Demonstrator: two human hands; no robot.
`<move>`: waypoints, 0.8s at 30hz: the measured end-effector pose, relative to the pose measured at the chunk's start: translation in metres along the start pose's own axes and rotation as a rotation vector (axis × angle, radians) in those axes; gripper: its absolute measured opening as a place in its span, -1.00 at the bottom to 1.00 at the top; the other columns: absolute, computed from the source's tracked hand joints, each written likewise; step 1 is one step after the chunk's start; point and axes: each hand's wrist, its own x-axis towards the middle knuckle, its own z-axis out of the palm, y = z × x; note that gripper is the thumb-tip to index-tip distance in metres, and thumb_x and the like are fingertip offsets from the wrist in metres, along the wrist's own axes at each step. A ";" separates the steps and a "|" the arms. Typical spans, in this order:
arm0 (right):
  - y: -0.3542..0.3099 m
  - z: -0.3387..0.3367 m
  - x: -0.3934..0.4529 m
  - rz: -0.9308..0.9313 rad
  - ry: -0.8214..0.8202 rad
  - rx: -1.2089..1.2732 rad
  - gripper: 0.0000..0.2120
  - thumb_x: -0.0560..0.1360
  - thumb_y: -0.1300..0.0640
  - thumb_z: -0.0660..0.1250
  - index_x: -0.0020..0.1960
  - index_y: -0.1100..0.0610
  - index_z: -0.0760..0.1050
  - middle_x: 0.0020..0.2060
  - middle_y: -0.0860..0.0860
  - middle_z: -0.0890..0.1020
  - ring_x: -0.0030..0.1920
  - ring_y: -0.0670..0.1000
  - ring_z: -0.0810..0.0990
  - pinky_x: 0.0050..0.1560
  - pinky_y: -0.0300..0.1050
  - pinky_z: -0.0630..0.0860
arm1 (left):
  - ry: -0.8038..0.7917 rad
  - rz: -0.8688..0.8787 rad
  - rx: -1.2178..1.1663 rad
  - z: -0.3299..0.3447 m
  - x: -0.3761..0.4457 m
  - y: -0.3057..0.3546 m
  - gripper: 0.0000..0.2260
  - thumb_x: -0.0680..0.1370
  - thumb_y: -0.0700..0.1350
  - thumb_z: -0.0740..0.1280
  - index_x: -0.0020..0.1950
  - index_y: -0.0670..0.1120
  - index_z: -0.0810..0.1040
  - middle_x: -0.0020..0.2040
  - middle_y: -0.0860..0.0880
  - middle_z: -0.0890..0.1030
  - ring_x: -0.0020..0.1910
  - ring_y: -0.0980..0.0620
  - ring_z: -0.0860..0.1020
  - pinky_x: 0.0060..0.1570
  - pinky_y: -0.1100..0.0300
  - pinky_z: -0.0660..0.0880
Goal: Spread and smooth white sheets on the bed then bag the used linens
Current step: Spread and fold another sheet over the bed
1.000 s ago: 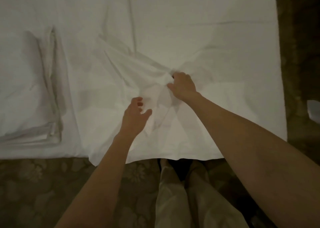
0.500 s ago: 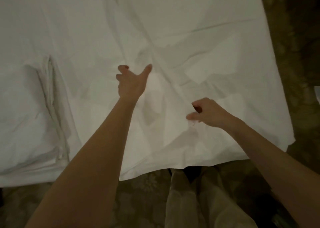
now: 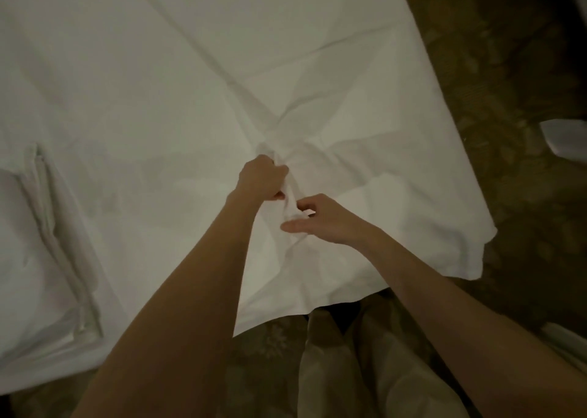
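A white sheet [image 3: 365,77] covers the bed and is creased, with wrinkles running in toward one bunched spot near its near edge. My left hand [image 3: 262,179] grips that bunch of sheet in a fist. Just to its right, my right hand [image 3: 320,219] touches the same gathered fold, thumb and fingers partly curled around it. The sheet's near right corner [image 3: 470,249] hangs loose over the bed's edge.
A folded stack of white linen [image 3: 44,243] lies on the bed at the left. Patterned dark carpet [image 3: 508,68] borders the bed on the right and in front. My trouser legs [image 3: 365,370] stand at the bed's near edge. A pale object [image 3: 565,136] sits at the right.
My left hand, open over the sheet half a second ago, has drawn back and closed on a bunch of fabric. My right hand moved left to meet it.
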 end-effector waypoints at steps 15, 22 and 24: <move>0.015 -0.079 -0.044 -0.081 0.548 0.436 -0.88 0.46 0.06 0.44 -0.06 0.09 0.59 -0.07 0.05 0.67 -0.04 0.02 0.66 0.05 -0.07 0.56 | 0.093 0.375 0.055 0.031 -0.032 0.159 -0.82 0.59 -0.10 0.22 0.02 -0.21 0.47 -0.04 -0.18 0.54 0.04 -0.16 0.55 -0.08 0.16 0.40; 0.045 -0.096 -0.069 -0.047 0.567 0.472 -0.68 0.48 0.05 0.42 -0.10 0.34 0.55 -0.18 0.29 0.58 -0.18 0.06 0.52 -0.07 -0.07 0.42 | 0.052 0.322 0.073 0.077 -0.046 0.155 -0.75 0.60 -0.11 0.21 0.06 -0.30 0.47 -0.04 -0.22 0.56 -0.04 -0.16 0.54 -0.13 0.11 0.40; 0.056 -0.102 -0.084 -0.033 0.591 0.513 -0.68 0.50 0.05 0.40 -0.04 0.35 0.56 -0.16 0.31 0.55 -0.17 0.03 0.52 -0.13 -0.17 0.49 | 0.037 0.349 0.078 0.082 -0.047 0.159 -0.80 0.58 -0.11 0.23 -0.07 -0.26 0.43 -0.10 -0.25 0.60 -0.12 -0.19 0.59 -0.11 0.04 0.51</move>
